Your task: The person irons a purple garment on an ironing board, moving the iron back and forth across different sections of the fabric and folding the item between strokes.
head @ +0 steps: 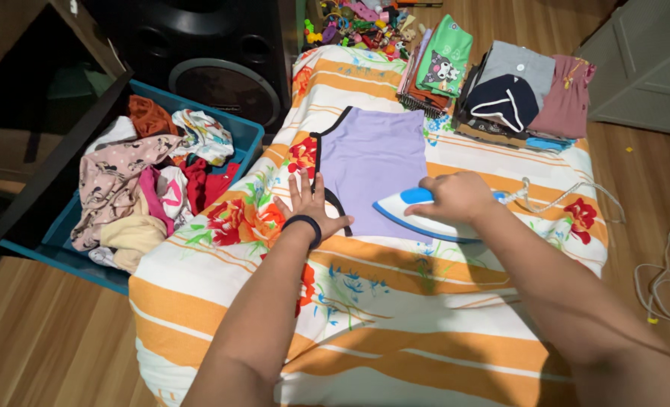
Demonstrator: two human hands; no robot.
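A lilac sleeveless top with black trim point(371, 162) lies flat on an orange-striped flowered sheet point(365, 301). My left hand point(310, 205), a black band at its wrist, rests flat with fingers spread on the top's near left corner. My right hand point(455, 196) grips the blue handle of a white and blue iron point(418, 218), which sits on the near right part of the top. The iron's white cord point(561, 197) trails off to the right.
Folded clothes are stacked at the far end: a green piece point(444, 56) and a grey, navy and pink pile point(527, 90). A blue bin of crumpled clothes point(150, 188) stands left, a black speaker point(214, 64) behind it. Small toys point(354, 22) lie beyond. Cable coils on the wooden floor point(662, 286).
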